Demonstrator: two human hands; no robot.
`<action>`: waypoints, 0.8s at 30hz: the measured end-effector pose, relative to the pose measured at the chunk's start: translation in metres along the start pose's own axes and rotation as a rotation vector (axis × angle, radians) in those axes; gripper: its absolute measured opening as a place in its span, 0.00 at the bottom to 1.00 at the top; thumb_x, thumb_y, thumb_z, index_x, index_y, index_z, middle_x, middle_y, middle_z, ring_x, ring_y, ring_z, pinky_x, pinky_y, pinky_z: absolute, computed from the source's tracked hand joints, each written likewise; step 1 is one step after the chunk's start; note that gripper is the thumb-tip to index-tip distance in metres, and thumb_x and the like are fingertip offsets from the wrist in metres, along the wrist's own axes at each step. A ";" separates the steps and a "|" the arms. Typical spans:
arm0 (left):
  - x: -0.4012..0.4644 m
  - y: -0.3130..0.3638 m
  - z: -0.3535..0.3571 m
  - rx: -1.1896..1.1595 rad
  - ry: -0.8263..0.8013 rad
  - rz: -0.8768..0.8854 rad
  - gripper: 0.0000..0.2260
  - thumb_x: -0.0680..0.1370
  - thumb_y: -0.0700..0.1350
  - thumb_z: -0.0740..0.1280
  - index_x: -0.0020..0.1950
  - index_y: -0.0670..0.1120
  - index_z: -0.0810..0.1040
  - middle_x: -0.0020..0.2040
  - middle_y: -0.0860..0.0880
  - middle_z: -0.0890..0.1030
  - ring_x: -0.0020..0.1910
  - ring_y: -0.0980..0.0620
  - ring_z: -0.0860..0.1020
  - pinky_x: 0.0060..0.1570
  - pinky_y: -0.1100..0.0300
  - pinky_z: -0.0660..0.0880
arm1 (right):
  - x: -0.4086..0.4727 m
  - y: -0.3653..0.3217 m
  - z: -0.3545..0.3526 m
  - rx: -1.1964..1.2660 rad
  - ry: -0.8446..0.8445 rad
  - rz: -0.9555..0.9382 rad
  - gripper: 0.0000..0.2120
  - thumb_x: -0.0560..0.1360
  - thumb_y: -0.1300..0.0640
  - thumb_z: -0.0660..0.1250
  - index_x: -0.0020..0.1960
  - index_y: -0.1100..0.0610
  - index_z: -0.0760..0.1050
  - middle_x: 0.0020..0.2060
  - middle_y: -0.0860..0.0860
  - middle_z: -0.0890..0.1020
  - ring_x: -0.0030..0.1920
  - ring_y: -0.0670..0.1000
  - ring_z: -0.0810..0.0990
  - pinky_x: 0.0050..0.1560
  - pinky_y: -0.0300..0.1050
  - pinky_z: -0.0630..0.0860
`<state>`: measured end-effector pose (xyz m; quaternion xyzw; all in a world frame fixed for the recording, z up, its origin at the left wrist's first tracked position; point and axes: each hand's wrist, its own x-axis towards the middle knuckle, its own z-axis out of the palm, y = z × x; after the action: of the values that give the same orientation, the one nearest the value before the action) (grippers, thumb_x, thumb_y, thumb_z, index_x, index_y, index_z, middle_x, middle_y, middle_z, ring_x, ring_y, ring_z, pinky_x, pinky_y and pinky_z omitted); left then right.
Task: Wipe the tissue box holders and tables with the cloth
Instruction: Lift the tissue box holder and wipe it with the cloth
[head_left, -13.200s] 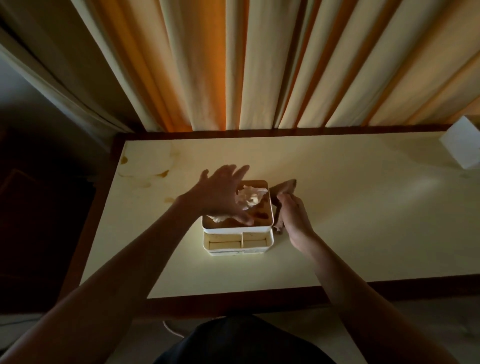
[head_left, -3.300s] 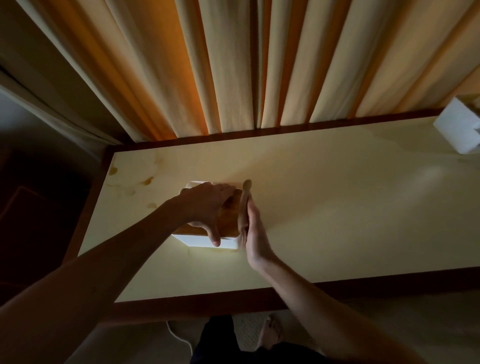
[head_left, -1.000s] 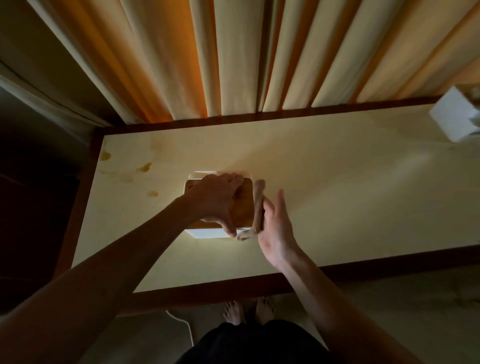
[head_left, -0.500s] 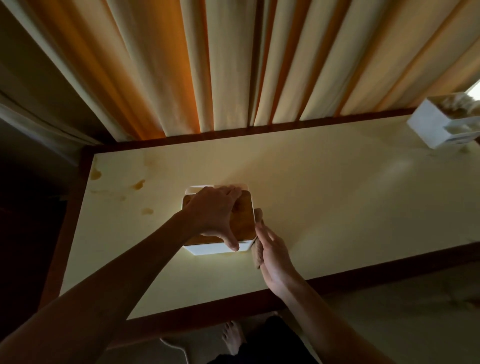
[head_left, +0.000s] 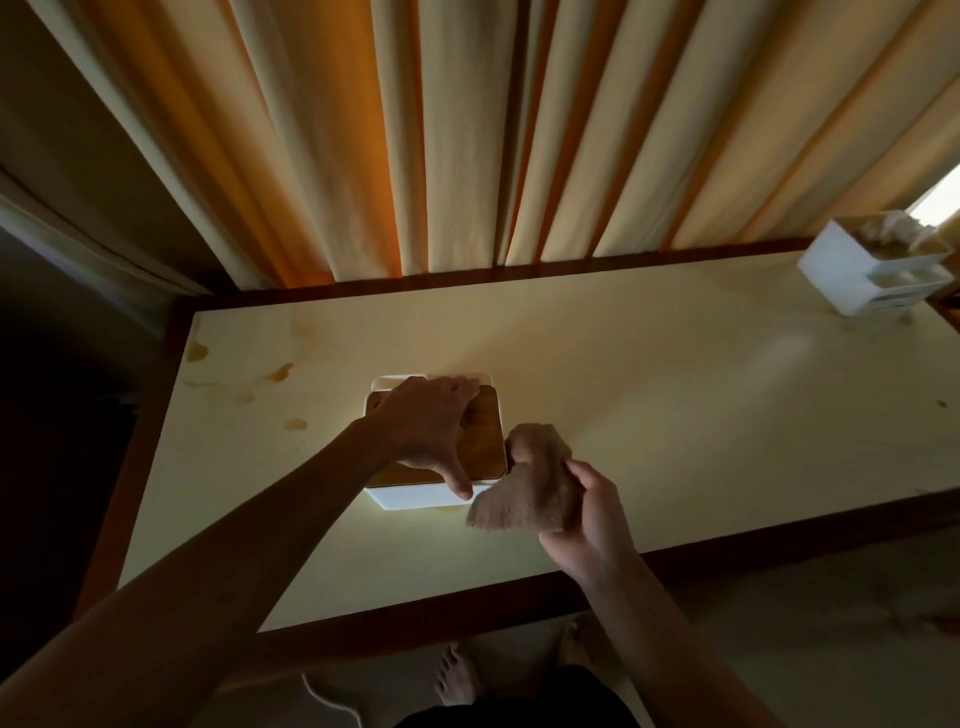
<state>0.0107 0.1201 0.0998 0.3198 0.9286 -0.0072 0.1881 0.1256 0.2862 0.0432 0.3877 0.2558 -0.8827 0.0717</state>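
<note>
Two holders were on the table. One holder, white with a brown wooden lid, stood near the front edge, left of the middle. Its lid was closed and no tissue showed. The left hand lay on this lid, palm down, with the fingers reaching to the far edge and the thumb bent down over the near side, so the hand gripped the holder from above. The cloth, brown and crumpled, was just beside the right side of this holder, near its front corner; whether it touched the holder I could not tell. The right hand held the cloth, with the fingers curled around its right part, and the cloth hung out to the left of the hand, above the table.

The second holder, also white, stood at the far right corner of the table, well apart from the first, with white tissue showing on top. Some brown stains were on the left part of the table. Behind the table hung a cream and orange curtain. Below the front edge, bare feet stood on the floor, and a white cord lay near them.
</note>
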 end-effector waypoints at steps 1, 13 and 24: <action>0.000 -0.001 0.001 -0.007 -0.002 0.002 0.53 0.59 0.68 0.77 0.76 0.49 0.59 0.67 0.51 0.73 0.60 0.50 0.73 0.49 0.60 0.63 | -0.001 -0.003 -0.003 0.063 -0.038 0.020 0.19 0.83 0.51 0.56 0.66 0.62 0.75 0.61 0.64 0.81 0.60 0.61 0.80 0.57 0.55 0.79; 0.011 -0.021 0.002 0.078 -0.130 0.087 0.60 0.54 0.68 0.78 0.77 0.59 0.46 0.77 0.50 0.56 0.74 0.44 0.60 0.70 0.41 0.61 | 0.006 -0.007 0.004 0.216 -0.049 -0.041 0.22 0.71 0.66 0.70 0.65 0.61 0.74 0.55 0.58 0.83 0.52 0.56 0.82 0.48 0.49 0.83; 0.010 -0.029 -0.011 0.574 -0.279 0.229 0.62 0.59 0.66 0.78 0.77 0.63 0.35 0.79 0.47 0.31 0.75 0.37 0.29 0.70 0.28 0.42 | 0.015 -0.006 -0.002 0.133 -0.073 0.038 0.12 0.76 0.56 0.70 0.57 0.58 0.75 0.52 0.58 0.82 0.53 0.57 0.81 0.49 0.52 0.81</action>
<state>-0.0178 0.1048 0.1036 0.4577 0.8121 -0.2909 0.2155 0.1140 0.2936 0.0338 0.3638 0.1861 -0.9099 0.0719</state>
